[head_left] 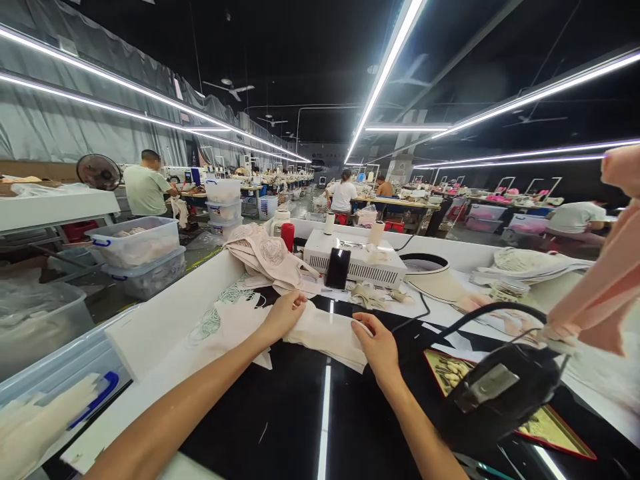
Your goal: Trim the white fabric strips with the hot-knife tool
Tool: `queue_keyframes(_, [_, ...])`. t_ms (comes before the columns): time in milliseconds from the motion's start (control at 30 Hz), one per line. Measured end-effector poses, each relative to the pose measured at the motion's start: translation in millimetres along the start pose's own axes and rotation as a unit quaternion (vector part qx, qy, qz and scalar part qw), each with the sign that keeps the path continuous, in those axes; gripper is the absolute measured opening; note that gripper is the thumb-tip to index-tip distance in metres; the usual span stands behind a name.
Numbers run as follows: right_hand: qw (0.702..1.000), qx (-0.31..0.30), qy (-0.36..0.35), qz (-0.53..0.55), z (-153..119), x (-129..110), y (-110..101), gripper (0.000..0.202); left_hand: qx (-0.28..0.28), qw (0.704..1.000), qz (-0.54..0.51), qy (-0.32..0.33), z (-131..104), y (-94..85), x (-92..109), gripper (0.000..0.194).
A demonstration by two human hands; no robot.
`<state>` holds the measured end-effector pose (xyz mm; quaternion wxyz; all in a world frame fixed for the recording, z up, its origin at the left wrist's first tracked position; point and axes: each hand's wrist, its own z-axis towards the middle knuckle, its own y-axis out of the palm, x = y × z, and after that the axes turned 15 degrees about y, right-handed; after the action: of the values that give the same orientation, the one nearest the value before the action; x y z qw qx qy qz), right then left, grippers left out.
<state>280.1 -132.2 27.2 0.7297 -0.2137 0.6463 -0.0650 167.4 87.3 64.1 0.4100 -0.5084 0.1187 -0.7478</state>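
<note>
The left hand (287, 315) has its fingers bent and drawn together at the upper left edge of the white cloth (325, 331); whether they pinch it, I cannot tell. The right hand (379, 347) curls at the cloth's right edge, thumb and forefinger slightly apart at their tips and touching it; how firmly they grip is unclear. The cloth lies between both hands, flat on the glossy black table (280, 427). Beyond it, a phone (338, 268) leans against a white box (314, 260), with beige fabric (265, 257) heaped to the left. On the right, a black device (500, 393) partly covers a tray (565, 433). Farther off, people (343, 196) sit at workbenches under strip lights (390, 60), with plastic bins (137, 241) stacked at left.
</note>
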Motion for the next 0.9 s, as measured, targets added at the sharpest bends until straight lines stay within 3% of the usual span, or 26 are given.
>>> queue_keyframes(133, [0.997, -0.002, -0.040, -0.069, 1, 11, 5, 0.042, -0.034, 0.998, 0.050, -0.008, -12, 13.8, -15, 0.018])
queue_keyframes(233, [0.991, -0.009, -0.074, -0.113, -8, 17, 4, 0.040, -0.057, 0.995, 0.080, -0.009, -21, 11.0, -18, 0.019])
queue_keyframes(333, [0.986, -0.009, -0.100, -0.135, -23, 22, 2, 0.041, -0.064, 0.991, 0.118, -0.013, -26, -13.3, -18, 0.015])
queue_keyframes(433, [0.982, -0.027, -0.132, -0.135, -39, 27, -2, 0.038, -0.054, 0.982, 0.176, -0.045, -35, -56.6, -21, 0.012])
queue_keyframes(533, [0.974, -0.061, -0.166, -0.144, -54, 32, -8, 0.034, -0.036, 0.962, 0.243, -0.118, -52, -101.6, -31, 0.019])
queue_keyframes(633, [0.961, -0.107, -0.189, -0.171, -66, 35, -11, 0.032, -0.043, 0.940, 0.276, -0.197, -74, -129.6, -43, 0.031])
queue_keyframes(733, [0.956, -0.117, -0.205, -0.176, -79, 35, -9, 0.032, -0.064, 0.929, 0.272, -0.242, -91, -135.7, -54, 0.036])
queue_keyframes(900, [0.951, -0.138, -0.218, -0.169, -97, 36, -4, 0.027, -0.096, 0.934, 0.215, -0.267, -98, -123.5, -62, 0.037])
